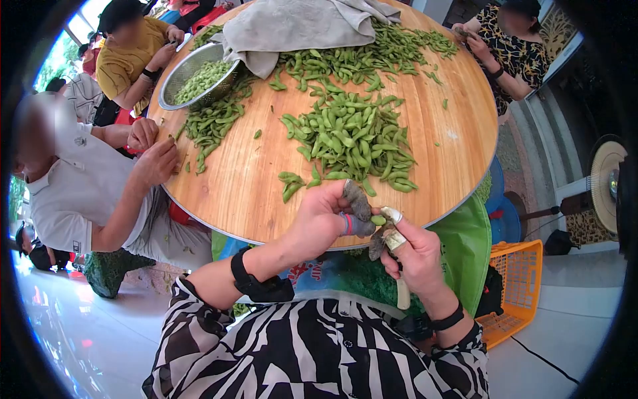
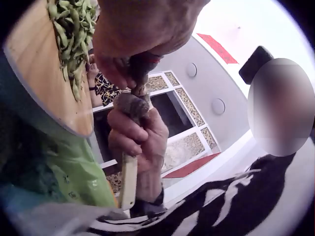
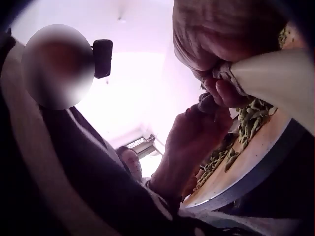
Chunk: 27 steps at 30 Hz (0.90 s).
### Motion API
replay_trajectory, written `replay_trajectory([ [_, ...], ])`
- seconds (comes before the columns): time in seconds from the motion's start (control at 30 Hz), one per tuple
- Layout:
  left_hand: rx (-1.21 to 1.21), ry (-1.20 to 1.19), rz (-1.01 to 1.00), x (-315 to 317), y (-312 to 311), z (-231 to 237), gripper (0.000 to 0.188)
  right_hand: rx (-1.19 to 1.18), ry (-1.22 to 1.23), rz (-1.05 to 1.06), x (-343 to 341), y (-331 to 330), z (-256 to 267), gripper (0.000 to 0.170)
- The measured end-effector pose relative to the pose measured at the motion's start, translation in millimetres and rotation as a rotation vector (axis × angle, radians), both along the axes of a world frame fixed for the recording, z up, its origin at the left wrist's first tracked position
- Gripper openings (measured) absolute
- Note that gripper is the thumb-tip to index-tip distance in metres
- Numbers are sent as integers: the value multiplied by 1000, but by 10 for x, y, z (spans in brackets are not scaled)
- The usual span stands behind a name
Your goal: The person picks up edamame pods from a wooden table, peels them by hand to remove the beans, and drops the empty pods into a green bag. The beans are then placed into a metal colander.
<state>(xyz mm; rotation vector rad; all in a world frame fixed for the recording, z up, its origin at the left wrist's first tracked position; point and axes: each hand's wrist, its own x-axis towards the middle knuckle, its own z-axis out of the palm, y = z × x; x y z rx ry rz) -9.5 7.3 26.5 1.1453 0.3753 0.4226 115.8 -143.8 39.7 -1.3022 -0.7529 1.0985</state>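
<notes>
My left hand, with grey covers on its thumb and a finger, pinches a green soybean pod above the table's near edge. Close against it, my right hand grips a tool with a flat, pale handle; its working end is hidden among the fingers. Whitish wrapping covers the right thumb. In the left wrist view the handle points down out of the right fist. A heap of soybean pods lies on the table just beyond both hands.
The round wooden table bears more pods under a grey cloth. A metal colander of shelled beans stands at left. People sit around the table, one close at left. An orange crate and a fan stand at right.
</notes>
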Motion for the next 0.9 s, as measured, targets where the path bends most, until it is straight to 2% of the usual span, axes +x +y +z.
replay_trajectory([
  [0.07, -90, -18, -59, 26, 38, -21, 19, -26, 134, 64, 66, -38, 22, 36],
  [0.1, -252, -36, -110, 41, 52, -19, 18, -26, 133, 64, 85, -56, 51, 36],
  [0.13, -415, -53, -159, 46, 52, -24, 17, -27, -50, 96, 99, -77, 86, 37],
  [0.17, -415, -54, -157, 49, 50, -58, 17, -26, -233, 128, 116, -91, 103, 38],
  [0.2, -483, -49, -171, 57, 50, -114, 16, -25, -233, 128, 148, -89, 25, 38],
  [0.27, -553, -43, -186, 79, 8, -131, 16, 312, -817, 68, 202, -71, -202, 38],
  [0.3, -345, 66, -158, 98, -37, -101, 16, 314, -815, 71, 182, -85, -194, 38],
  [0.33, -136, 174, -127, 119, -83, -88, 17, 213, -653, 33, 144, -115, -180, 36],
  [0.37, -135, 175, -121, 140, -134, -99, 17, 112, -490, -3, 111, -144, -173, 34],
  [0.43, -50, 213, -188, 174, -242, -151, 17, 36, -476, -43, 101, -173, -178, 29],
  [0.5, 28, 233, -148, 150, -258, -189, 17, -32, -459, -78, 116, -181, -168, 24],
  [0.57, 74, 314, -322, 79, -197, -140, 17, 1, -673, 11, 147, -218, -148, 16],
  [0.63, 105, 384, -351, -92, -126, 69, 20, 12, -634, 2, 175, -245, -220, 15],
  [0.7, 576, 350, -593, -370, 2, 204, 21, -84, -630, 153, 228, -251, -246, 15],
  [0.73, 835, 378, -680, -571, 59, 201, 19, -80, -627, 152, 272, -278, -288, 15],
  [0.77, 1095, 401, -768, -784, 121, 195, 19, -94, -727, 280, 316, -323, -355, 16],
  [0.8, 1176, 574, -853, -955, 197, 260, 15, -108, -826, 411, 338, -356, -402, 17],
  [0.83, 1249, 752, -935, -1114, 257, 339, 13, -138, -788, 406, 339, -374, -419, 20],
  [0.9, 1375, 974, -850, -1395, 354, 408, 10, -189, -673, 299, 297, -348, -395, 20],
])
